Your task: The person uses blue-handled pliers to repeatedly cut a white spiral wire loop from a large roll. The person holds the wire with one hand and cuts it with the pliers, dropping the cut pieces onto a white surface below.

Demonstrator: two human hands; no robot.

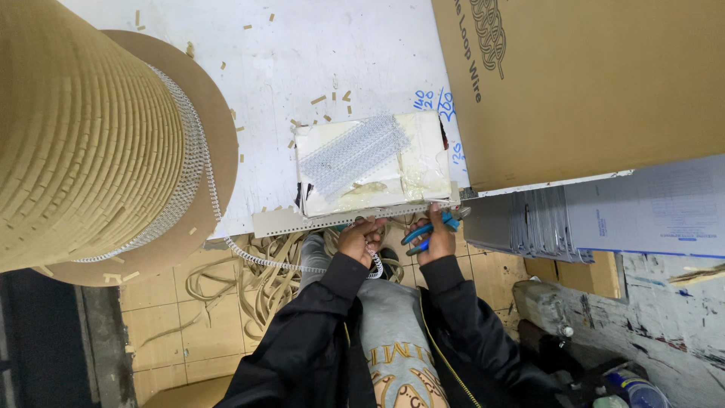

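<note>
1. Double-loop binding wire [302, 266], a thin silvery strand of looped wire, runs from the big spool at the left down across the gap below the worktable's near edge and ends at the person's left hand [359, 240], which is closed around its free end just under that edge.
2. The wire looks light and springy; its loops would likely crush or kink if squeezed hard, so a light pinch near the end, along the spine and not across the loops, seems the safer hold.
3. The right hand [432, 236], just beside the left, is clenched on a pair of blue-handled cutters [430, 230], their tips pointing toward the table's near edge.
4. Below both hands, on the tiled floor [162, 325], lies a tangled heap of tan paper backing strip [264, 283].
5. Along the near edge of the white worktable [317, 53] rests a pale perforated strip [340, 217], touching or nearly touching both hands.
6. Just beyond it sits a worn white block [411, 162] carrying a small pile of cut wire lengths [351, 151].
7. Tan paper scraps [319, 100] dot the tabletop farther back.
8. The cardboard spool [98, 136] of wire fills the left side, while a large brown carton [589, 83] overhangs the table's right edge, with a stack of grey sheets [529, 223] beneath it.
</note>
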